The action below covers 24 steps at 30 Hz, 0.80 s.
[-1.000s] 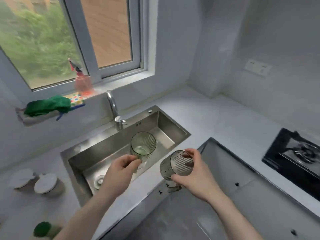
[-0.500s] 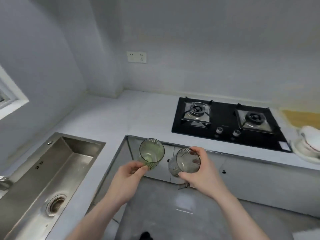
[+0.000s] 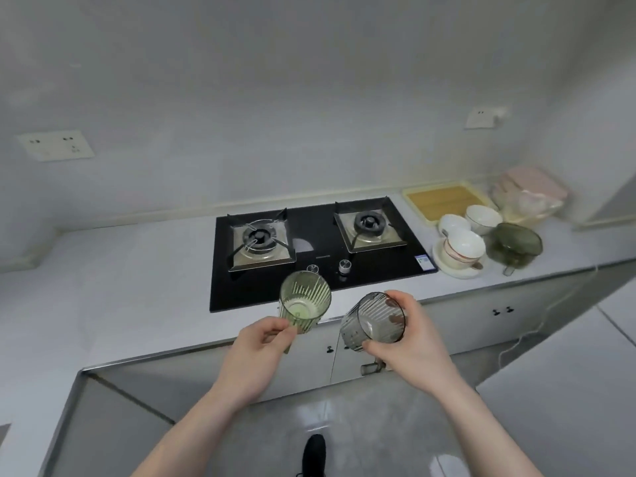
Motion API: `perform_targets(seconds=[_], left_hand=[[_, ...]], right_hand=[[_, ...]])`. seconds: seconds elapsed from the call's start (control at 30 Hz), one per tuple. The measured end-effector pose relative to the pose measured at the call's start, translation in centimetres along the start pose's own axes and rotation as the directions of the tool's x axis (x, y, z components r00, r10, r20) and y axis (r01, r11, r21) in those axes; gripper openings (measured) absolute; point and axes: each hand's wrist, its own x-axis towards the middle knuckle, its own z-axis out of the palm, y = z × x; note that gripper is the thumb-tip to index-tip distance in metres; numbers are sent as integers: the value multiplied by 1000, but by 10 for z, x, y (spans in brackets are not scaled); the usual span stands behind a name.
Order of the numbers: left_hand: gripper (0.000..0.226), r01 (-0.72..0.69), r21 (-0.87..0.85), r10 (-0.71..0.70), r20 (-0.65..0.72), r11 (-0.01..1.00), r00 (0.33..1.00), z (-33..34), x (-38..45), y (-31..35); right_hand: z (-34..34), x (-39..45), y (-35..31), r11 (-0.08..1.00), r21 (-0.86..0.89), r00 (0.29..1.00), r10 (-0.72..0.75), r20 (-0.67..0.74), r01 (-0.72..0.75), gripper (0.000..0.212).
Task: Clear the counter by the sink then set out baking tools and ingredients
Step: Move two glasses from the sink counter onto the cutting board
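My left hand (image 3: 256,352) grips a green ribbed glass (image 3: 304,299) by its lower part, its mouth tilted toward me. My right hand (image 3: 413,342) grips a grey ribbed glass (image 3: 373,321), tilted on its side with the mouth facing me. Both glasses hang in the air over the front edge of the white counter (image 3: 130,290), just in front of the black gas hob (image 3: 309,253). The sink is out of view.
Right of the hob stand white bowls and cups on a plate (image 3: 461,249), a green glass bowl (image 3: 516,244), a yellow tray (image 3: 447,199) and a bagged pink item (image 3: 530,194). Cabinet doors (image 3: 481,325) run below the counter. Wall sockets (image 3: 55,144) sit on the back wall.
My view has swung right from the sink to the hob and the dishes beyond it. Both hands have kept hold of their glasses and moved along with me.
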Motion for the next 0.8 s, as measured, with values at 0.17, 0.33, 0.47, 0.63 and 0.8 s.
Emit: perform_targets(seconds=[0.17,0.33,0.47,0.63,0.8], left_hand=[[15,-43,-2,43,97,999,994,33,68,37],[15,-75,14,71,186,997,980,78,132,72],[14,-90,13,84,263,996,961,126,171,105],[15,-112,6,105,294,994,950,197,216,145],[15,-96,-35,101,228,995,968,265,255,169]], right_hand=[[-40,66,5,1000,-27,998,14,-58,-15,89],[-84,114,22,999,-41,987,14,-162,-21,88],[-131,139,41,998,-45,974,37,-222,-48,90],[-198,183,79,995,-63,959,59,-276,-79,100],[-259,235,114,994,-101,975,20,-220,-43,97]])
